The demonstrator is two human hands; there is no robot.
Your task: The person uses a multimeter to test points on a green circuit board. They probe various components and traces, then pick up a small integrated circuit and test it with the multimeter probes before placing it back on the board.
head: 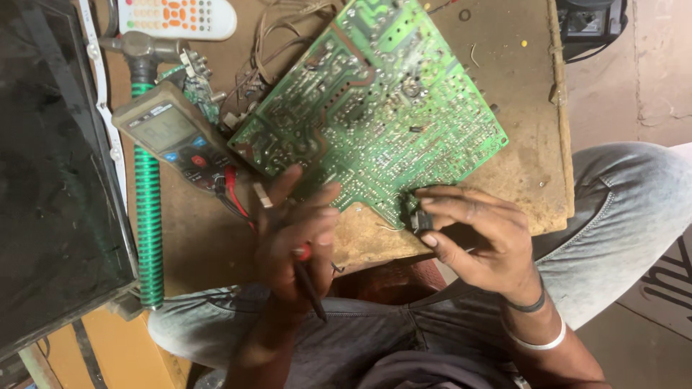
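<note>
A large green circuit board (375,108) lies solder side up on a worn brown board (519,166) across my lap. My left hand (295,238) is closed around two meter probes (308,284), one red and one black, with the fingertips resting at the circuit board's near edge. My right hand (476,241) pinches a small black component (419,218) at the circuit board's lower corner. A grey multimeter (173,137) with red and black leads lies left of the circuit board.
A hammer with a green ribbed handle (148,216) lies along the left side. A white remote control (176,18) sits at the top. A dark screen panel (50,173) fills the far left. Loose wires (274,36) lie near the circuit board's top. My jeans-clad knee (627,194) is at right.
</note>
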